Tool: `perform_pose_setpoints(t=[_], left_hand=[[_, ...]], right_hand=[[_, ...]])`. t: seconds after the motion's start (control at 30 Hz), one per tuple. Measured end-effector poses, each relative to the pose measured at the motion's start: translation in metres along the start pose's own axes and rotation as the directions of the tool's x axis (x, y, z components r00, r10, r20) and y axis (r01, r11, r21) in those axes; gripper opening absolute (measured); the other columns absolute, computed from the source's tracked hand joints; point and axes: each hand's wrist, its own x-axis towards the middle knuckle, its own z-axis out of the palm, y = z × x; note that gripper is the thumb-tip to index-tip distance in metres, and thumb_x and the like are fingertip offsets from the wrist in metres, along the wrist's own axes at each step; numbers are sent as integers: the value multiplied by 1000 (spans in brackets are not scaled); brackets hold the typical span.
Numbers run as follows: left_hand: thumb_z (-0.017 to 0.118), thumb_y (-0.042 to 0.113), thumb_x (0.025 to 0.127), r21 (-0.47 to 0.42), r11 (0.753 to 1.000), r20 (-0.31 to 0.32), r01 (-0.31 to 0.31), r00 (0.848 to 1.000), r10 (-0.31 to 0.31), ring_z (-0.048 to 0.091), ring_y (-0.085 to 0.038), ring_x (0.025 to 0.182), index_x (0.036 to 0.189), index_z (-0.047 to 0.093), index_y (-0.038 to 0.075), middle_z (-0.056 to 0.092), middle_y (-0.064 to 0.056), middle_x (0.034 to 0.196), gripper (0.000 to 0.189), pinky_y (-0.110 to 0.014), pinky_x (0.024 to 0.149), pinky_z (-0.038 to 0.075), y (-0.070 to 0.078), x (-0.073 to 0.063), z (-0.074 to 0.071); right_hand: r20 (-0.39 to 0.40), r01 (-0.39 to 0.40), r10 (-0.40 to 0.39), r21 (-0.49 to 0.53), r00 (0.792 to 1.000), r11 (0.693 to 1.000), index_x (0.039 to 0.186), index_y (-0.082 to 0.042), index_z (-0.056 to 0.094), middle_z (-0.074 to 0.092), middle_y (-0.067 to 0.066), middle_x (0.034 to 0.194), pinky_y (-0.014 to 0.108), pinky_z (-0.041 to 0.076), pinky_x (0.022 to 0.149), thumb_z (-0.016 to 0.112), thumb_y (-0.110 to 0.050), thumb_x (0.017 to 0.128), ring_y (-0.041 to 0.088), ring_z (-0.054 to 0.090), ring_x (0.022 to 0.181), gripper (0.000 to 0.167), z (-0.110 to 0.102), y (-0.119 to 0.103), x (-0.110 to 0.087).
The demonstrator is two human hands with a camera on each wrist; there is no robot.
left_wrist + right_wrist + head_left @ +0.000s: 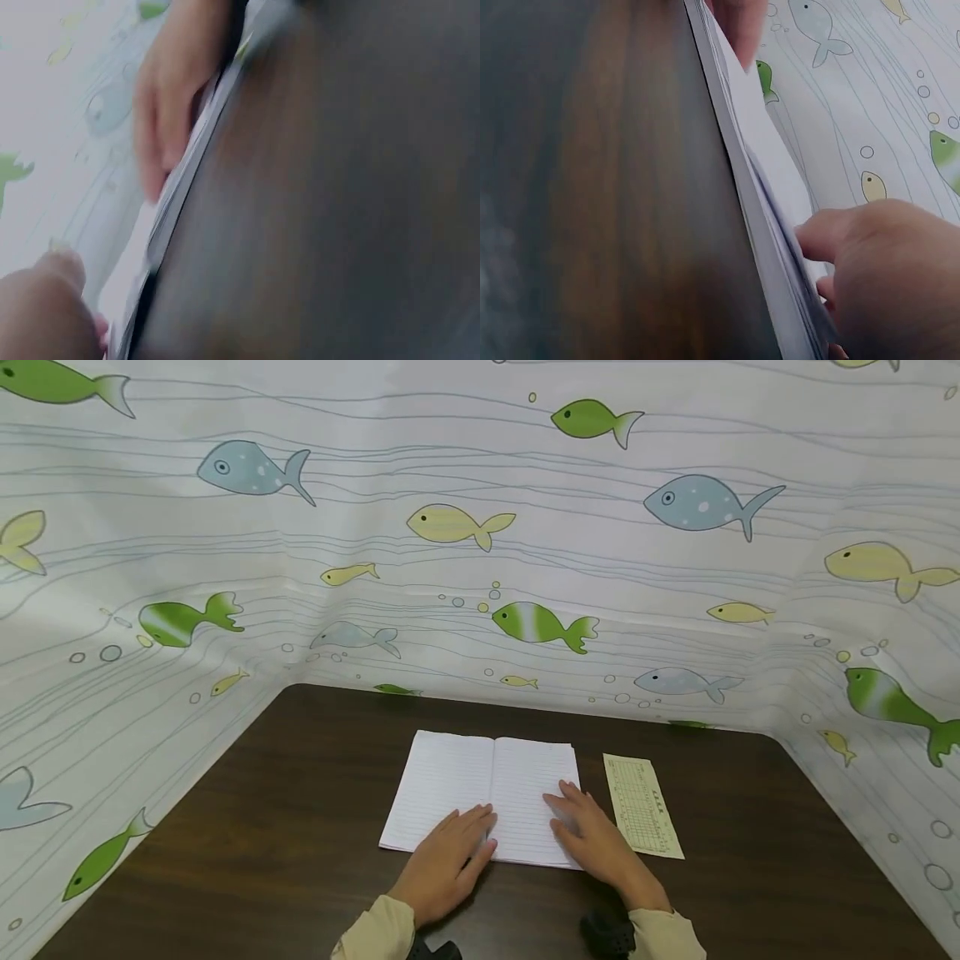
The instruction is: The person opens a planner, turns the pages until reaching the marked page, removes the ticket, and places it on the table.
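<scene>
An open lined notebook [450, 777] lies flat on the dark table, its blank pages facing up. My left hand [447, 864] rests across the lower part of the notebook near the centre fold, fingers extended. On the right page lies my right hand [594, 842], with its fingers spread loosely close to the outer edge. The right wrist view shows the thumb of that hand [885, 262] against the page beside the notebook's layered lower edge [739, 157]. In the blurred left wrist view, the left thumb [56, 292] is at the lower left.
A pale yellow printed slip [643, 806] with a grid lies just right of the notebook. The brown wooden table [247, 835] is bordered at the back and sides by a white fish-patterned curtain [450, 460].
</scene>
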Motion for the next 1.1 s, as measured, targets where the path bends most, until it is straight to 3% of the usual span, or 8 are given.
perform_pose_setpoints(t=[0.13,0.2,0.33,0.43,0.57,0.77,0.93,1.1], left_hand=[[46,37,110,-73,972,-60,222,972,-227,43,-35,146,145,55,-4,52,-20,153,55,-57,123,26,-14,10,-17],[50,35,109,-142,923,-69,357,927,-369,41,-44,145,146,50,-10,47,-28,152,58,-63,121,27,-21,16,-33],[50,38,108,-300,777,2,553,815,-579,38,-56,141,150,35,-16,37,-39,152,70,-69,112,36,-32,23,-70],[46,44,108,-382,687,108,617,769,-630,38,-58,139,153,28,-15,33,-41,154,76,-69,108,40,-41,25,-88],[47,43,109,-498,585,196,640,740,-643,42,-56,137,152,30,-13,33,-40,154,73,-63,103,50,-52,22,-98],[46,40,110,-623,468,285,627,739,-610,39,-53,140,150,33,-14,35,-37,152,69,-57,101,53,-63,21,-104],[43,41,111,-731,401,336,552,803,-492,31,-52,147,155,27,-12,30,-34,159,71,-61,112,42,-55,24,-110],[33,43,113,-811,483,142,330,912,-385,40,-45,146,154,39,-6,41,-27,157,64,-59,111,43,-11,38,-98]], right_hand=[[-10,-12,12,36,1000,999,145,2,57,35,29,161,61,17,125,55,-13,106,44,24,154,42,1,2,0],[-22,-12,13,19,1000,1000,145,3,56,34,29,161,61,17,125,53,-11,107,44,23,154,41,6,0,0],[-71,-12,12,1,997,1000,143,6,58,36,33,158,61,17,124,53,-5,105,47,26,152,40,19,-5,-3],[-99,-14,14,-4,995,1000,141,7,59,38,34,156,64,19,123,53,-1,103,49,28,150,39,23,-7,-4],[-97,-31,29,-17,995,999,142,7,58,38,35,157,65,19,122,53,-1,103,48,28,151,40,24,-10,-6],[-102,-37,35,-18,994,999,142,6,58,38,34,157,67,18,122,52,-1,103,48,28,151,40,21,-13,-6],[-118,-32,28,-31,993,999,140,8,59,40,35,154,67,20,121,53,1,102,50,31,149,39,24,-18,-7],[-175,50,-42,39,984,998,143,6,56,41,33,155,54,20,126,52,-12,107,45,32,150,41,27,4,-7]])
